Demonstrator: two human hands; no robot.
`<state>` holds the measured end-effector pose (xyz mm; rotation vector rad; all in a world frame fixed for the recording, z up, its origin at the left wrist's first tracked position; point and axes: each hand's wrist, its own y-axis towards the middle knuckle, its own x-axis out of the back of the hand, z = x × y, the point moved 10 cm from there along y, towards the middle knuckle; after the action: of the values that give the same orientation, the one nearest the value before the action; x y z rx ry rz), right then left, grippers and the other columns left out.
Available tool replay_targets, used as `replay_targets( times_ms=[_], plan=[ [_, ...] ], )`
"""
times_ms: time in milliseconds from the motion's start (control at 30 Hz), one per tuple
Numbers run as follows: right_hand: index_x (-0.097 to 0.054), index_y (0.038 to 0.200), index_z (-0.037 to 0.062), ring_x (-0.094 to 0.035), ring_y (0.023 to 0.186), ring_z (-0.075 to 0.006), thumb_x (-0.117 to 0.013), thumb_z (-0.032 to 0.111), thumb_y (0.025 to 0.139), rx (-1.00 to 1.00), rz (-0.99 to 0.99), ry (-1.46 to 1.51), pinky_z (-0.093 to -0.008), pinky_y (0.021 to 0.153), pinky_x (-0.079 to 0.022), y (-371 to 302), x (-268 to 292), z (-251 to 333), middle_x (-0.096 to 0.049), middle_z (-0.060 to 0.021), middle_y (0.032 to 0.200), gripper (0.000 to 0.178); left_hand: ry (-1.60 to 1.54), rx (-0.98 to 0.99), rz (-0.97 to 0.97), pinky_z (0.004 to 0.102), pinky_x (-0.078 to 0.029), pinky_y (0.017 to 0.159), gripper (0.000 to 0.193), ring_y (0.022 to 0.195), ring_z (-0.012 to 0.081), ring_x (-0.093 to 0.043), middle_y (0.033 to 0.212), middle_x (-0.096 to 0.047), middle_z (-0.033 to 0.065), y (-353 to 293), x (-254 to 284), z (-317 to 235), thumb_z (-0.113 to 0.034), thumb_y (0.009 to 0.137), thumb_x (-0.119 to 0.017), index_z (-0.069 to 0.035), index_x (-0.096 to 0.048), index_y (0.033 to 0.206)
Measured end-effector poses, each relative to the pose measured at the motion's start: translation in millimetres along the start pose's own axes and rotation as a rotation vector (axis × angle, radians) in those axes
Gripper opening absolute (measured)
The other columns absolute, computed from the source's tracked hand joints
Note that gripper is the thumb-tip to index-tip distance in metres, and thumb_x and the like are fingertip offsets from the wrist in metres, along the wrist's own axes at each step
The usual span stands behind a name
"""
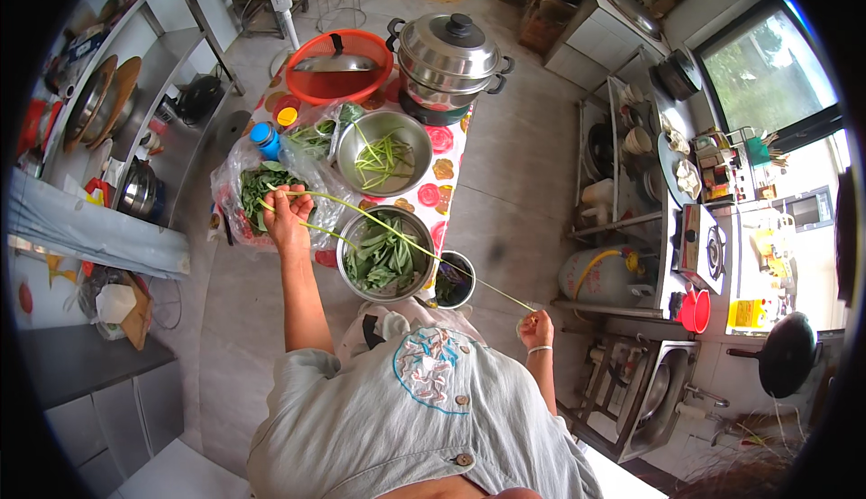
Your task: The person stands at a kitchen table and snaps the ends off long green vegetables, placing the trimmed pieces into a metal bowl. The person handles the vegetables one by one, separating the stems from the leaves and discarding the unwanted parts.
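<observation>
My left hand [287,217] is closed around a long green vegetable stem [361,210], over the left side of the table. The stem slants down to the right and thins into a pale strand [492,289]. Out to the right, past the table edge, my right hand [535,328] pinches the strand's far end. Leafy greens [257,185] lie in a clear plastic bag [232,215] beside my left hand. Below the stem sits a metal bowl of leaves [383,260]. Another metal bowl [424,144], behind it, holds bare green stems [381,163].
A small bin [457,291] with dark scraps stands at the table's right edge. Farther back are a blue-capped bottle [265,138], a red basin [311,93] and a steamer pot [448,57]. A shelf rack [171,48] stands left, a sink [654,400] right.
</observation>
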<state>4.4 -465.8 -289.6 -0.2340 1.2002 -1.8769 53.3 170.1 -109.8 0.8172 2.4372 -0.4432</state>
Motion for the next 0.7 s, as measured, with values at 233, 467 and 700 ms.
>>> replay_targets(
  times_ms=[233,467,700],
  plan=[
    [-0.044,0.068,0.0044,-0.048,0.047,-0.0140,-0.046,0.004,0.073,0.100,-0.348,0.196,-0.0227,0.038,-0.037,-3,79,0,-0.047,-0.0057,0.058,0.005,-0.023,-0.003,-0.107,0.0288,-0.054,0.061,0.017,0.068,0.0178,-0.061,0.089,-0.061,0.0130,10,28,3,-0.021,0.092,-0.045,-0.005,-0.047,0.097],
    [-0.049,0.065,0.0039,-0.050,0.046,-0.0135,-0.049,0.002,0.073,0.274,-0.304,-0.011,-0.0210,0.039,-0.041,-20,103,16,-0.051,-0.0059,0.058,0.008,-0.060,0.005,-0.064,0.0315,-0.055,0.065,0.018,0.072,0.0207,-0.061,0.091,-0.060,0.0150,24,18,33,-0.020,0.092,-0.044,-0.003,-0.044,0.097],
    [-0.051,0.076,0.0010,-0.049,0.045,-0.0119,-0.050,0.004,0.077,0.234,-0.107,-0.241,-0.0218,0.037,-0.038,-21,48,-8,-0.054,-0.0067,0.061,0.004,-0.136,0.007,-0.090,0.0361,-0.055,0.072,0.021,0.080,0.0283,-0.061,0.097,-0.056,0.0187,72,-19,97,-0.018,0.091,-0.044,0.001,-0.039,0.099]
  ],
)
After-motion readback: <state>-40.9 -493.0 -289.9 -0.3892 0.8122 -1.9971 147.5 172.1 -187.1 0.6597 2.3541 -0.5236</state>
